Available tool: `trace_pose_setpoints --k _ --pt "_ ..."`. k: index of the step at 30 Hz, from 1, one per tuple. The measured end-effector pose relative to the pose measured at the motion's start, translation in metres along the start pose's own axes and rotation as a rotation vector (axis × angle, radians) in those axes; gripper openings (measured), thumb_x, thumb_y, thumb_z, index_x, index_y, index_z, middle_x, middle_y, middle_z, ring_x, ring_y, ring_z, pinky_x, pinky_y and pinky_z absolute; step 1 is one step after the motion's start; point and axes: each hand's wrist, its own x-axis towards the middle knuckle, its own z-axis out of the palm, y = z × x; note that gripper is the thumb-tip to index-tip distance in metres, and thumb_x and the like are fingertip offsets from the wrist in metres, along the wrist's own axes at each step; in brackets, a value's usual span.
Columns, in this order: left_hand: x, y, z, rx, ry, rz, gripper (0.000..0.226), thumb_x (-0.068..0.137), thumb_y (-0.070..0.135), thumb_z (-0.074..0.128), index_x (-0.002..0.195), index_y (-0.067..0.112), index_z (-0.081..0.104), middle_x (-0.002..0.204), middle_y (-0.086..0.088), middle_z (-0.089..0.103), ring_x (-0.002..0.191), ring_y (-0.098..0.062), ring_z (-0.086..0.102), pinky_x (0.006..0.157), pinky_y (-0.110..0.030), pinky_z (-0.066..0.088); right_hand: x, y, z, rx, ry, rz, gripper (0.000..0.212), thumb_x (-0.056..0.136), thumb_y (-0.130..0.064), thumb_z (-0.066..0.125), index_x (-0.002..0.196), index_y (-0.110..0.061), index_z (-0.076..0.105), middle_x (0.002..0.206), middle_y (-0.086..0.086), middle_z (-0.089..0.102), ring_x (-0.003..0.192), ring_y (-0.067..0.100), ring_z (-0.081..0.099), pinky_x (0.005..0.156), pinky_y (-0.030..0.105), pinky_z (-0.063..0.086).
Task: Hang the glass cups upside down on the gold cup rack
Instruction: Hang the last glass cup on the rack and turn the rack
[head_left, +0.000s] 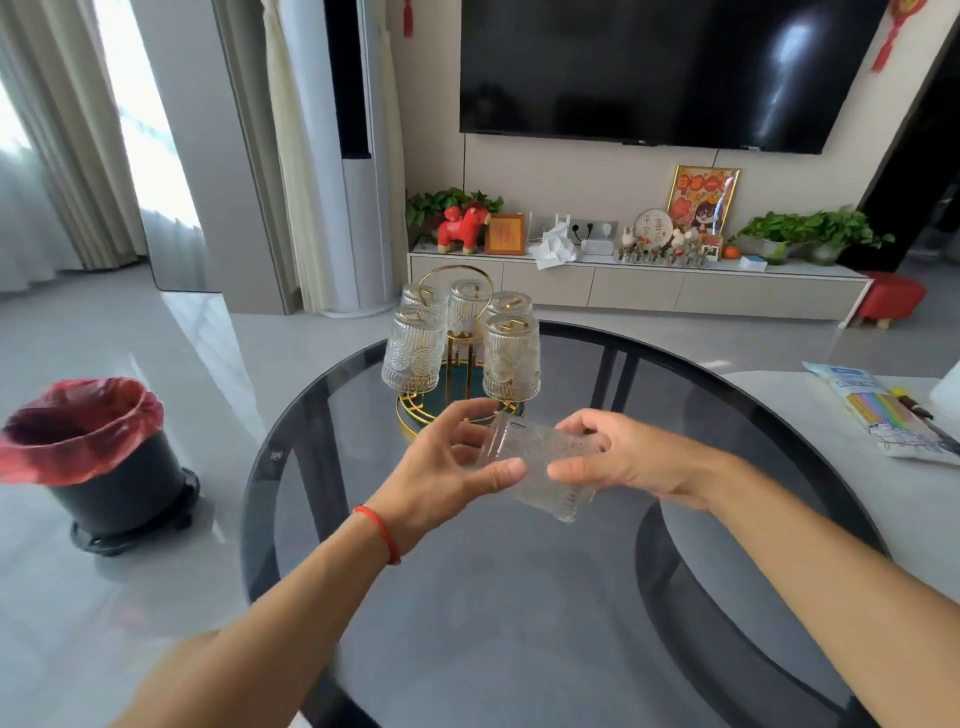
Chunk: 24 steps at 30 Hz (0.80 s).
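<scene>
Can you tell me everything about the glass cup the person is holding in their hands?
The glass cup is clear, with ribbed, embossed sides that look like pressed glass. It lies tilted on its side in the air above the dark round glass table, just in front of the gold cup rack. The left hand and right hand both grip it, fingers wrapped around its sides. It looks empty and is not yet hung.

Home living room: wall television (660, 67), media cabinet (639, 286) (plants, ornaments), curtains (52, 156).
</scene>
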Motion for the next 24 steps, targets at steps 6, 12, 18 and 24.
trace_pose_setpoints --k 6,12,18,24 --pt "0.012 0.021 -0.035 0.049 0.019 0.15 0.08 0.07 0.027 0.092 0.139 0.029 0.051 0.118 -0.004 0.071 0.102 -0.02 0.073 0.086 -0.035 0.061 0.033 -0.045 0.038 -0.192 0.059 -0.238 0.088 0.069 -0.032 0.095 0.139 -0.049 0.045 0.128 -0.014 0.065 0.115 -0.006 0.061 0.091 0.02 0.05" --pt "0.018 -0.005 -0.068 0.061 0.438 0.177 0.032 0.091 0.023 0.072 0.121 0.027 0.063 0.117 0.007 0.071 0.106 -0.007 0.068 0.09 -0.028 0.057 0.057 -0.088 0.03 -0.181 0.392 -0.349 0.097 0.054 -0.047 0.096 0.137 -0.03 0.049 0.13 -0.005 0.068 0.119 0.02 0.066 0.103 0.049 0.053" --pt "0.022 -0.033 -0.075 0.232 0.479 0.107 0.041 0.087 0.014 0.068 0.124 0.028 0.061 0.122 0.011 0.063 0.114 -0.008 0.059 0.075 -0.013 0.052 0.094 -0.125 0.008 -0.177 0.674 -0.441 0.097 0.066 -0.047 0.095 0.144 -0.024 0.042 0.128 -0.012 0.052 0.122 0.016 0.053 0.098 0.034 0.047" --pt "0.024 -0.04 -0.077 0.333 0.52 0.074 0.044 0.087 0.018 0.07 0.128 0.024 0.058 0.127 0.004 0.062 0.113 -0.015 0.059 0.088 -0.033 0.058 0.13 -0.122 0.017 -0.367 0.681 -0.326 0.103 0.065 -0.051 0.093 0.147 -0.02 0.041 0.145 0.007 0.056 0.113 0.015 0.046 0.09 0.029 0.038"
